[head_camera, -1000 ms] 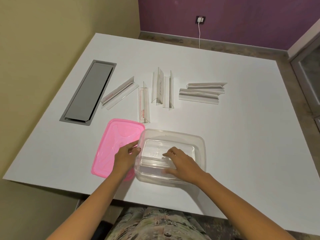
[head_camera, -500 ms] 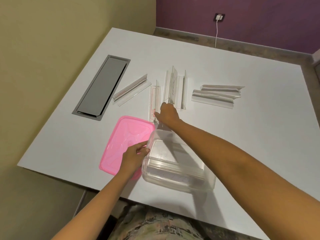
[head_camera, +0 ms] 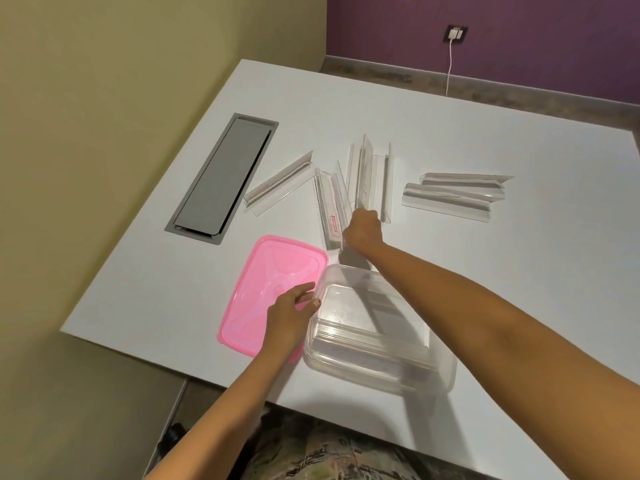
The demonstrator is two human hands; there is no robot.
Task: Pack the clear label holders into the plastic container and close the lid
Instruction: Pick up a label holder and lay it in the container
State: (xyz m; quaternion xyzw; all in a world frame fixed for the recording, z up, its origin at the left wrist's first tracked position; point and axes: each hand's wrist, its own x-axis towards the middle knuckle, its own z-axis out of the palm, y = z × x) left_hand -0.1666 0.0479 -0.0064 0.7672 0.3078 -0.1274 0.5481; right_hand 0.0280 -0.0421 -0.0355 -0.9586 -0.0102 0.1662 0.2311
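The clear plastic container [head_camera: 446, 372] stands open near the table's front edge, and one clear holder lies inside it along the near wall. Its pink lid [head_camera: 270, 282] lies flat just to its left. My left hand [head_camera: 291, 315] rests over the lid with its fingers on the container's left rim. My right hand [head_camera: 363, 230] reaches past the container and is closed on the near end of an upright clear label holder [head_camera: 363, 174]. A holder with a red label [head_camera: 329, 206] lies just left of that hand. One more holder [head_camera: 280, 183] lies further left, two [head_camera: 457, 194] to the right.
A grey cable hatch [head_camera: 221, 174] is set into the white table [head_camera: 519, 271] at the left. A yellow wall runs close along the table's left side. A wall socket with a white cable [head_camera: 456, 34] is on the purple far wall.
My right hand left the container, reached forward to the middle group of holders and closed on one. My left hand stayed on the container's rim.
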